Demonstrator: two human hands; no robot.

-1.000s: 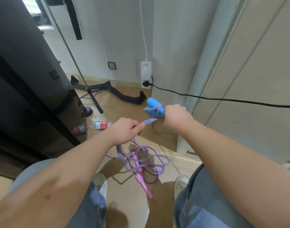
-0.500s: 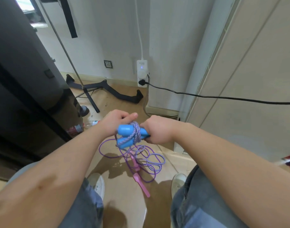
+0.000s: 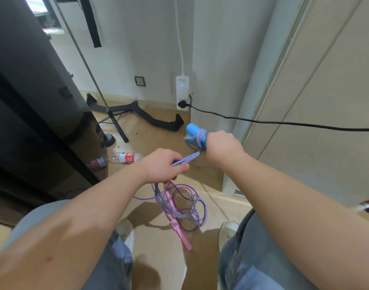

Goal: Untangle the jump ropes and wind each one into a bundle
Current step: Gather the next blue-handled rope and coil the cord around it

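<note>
Our right hand [image 3: 222, 147] grips the blue handles [image 3: 195, 136]; our left hand [image 3: 162, 165] pinches the taut braided rope [image 3: 186, 159] between them.

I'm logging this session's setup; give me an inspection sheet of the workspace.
Surface: wooden floor, some specks near the tripod.
Job's things: braided rope wound round blue handles; pink handle and purple rope tangled below the left hand.
Clutter: bottle lying on the floor.
Hands: left hand grips the braided rope; right hand holds the blue handles.
Cables: black cable runs right from the power strip; white cable climbs the wall.
Surroundings: tripod, dark cabinet at left, wall socket.
</note>
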